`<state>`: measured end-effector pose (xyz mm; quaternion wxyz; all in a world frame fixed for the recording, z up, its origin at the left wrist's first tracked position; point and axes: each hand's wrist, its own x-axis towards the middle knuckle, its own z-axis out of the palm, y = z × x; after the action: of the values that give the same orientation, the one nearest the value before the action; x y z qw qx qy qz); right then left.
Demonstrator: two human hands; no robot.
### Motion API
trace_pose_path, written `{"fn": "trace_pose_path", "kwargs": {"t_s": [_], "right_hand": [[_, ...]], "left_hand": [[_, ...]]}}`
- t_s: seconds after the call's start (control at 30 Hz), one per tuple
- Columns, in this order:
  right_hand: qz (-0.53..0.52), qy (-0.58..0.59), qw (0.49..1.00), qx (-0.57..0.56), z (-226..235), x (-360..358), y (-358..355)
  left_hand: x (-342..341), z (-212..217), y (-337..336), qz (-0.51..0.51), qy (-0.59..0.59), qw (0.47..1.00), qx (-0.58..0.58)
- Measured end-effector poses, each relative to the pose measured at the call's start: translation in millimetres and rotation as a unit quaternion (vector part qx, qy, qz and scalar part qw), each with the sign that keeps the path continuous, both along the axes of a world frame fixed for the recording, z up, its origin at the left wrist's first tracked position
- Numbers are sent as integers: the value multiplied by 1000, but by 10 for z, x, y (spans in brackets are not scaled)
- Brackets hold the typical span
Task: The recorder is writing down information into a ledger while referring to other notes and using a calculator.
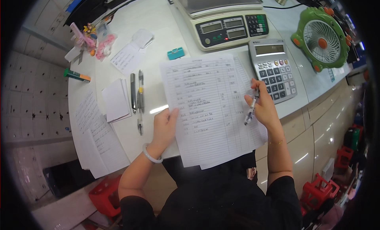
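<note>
Several lined sheets of paper [206, 95] with handwritten rows lie overlapped in front of me, their lower part reaching past the table's near edge. My left hand [164, 125] grips the left edge of the sheets, its thumb on top and the other fingers partly hidden. A pen [251, 109] sits in the closed fingers of my right hand [264, 104], pointing down over the right side of the sheets. Close by that hand rests a silver desk calculator [273, 70]. Left of the papers lie a black pen [140, 101] and a slim dark utility knife [133, 93].
At the back stands a weighing scale [229, 30], with a green fan [322, 40] to its right. A teal binder clip [175, 53], a notepad [115, 100], a green marker [77, 75] and loose written sheets [99, 139] lie leftward. Red stools [318, 192] stand on the floor.
</note>
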<state>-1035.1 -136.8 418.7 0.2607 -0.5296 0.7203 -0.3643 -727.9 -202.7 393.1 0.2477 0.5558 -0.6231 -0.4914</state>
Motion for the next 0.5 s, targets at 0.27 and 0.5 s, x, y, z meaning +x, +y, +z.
{"fn": "trace_pose_path", "kwargs": {"t_s": [0.27,0.5], "right_hand": [[-43,-56,995,75,103,-15,-69],[-17,-58,995,78,225,81,-58]], "left_hand": [[6,-4,125,50,200,975,79],[28,-12,148,49,234,966,93]]}}
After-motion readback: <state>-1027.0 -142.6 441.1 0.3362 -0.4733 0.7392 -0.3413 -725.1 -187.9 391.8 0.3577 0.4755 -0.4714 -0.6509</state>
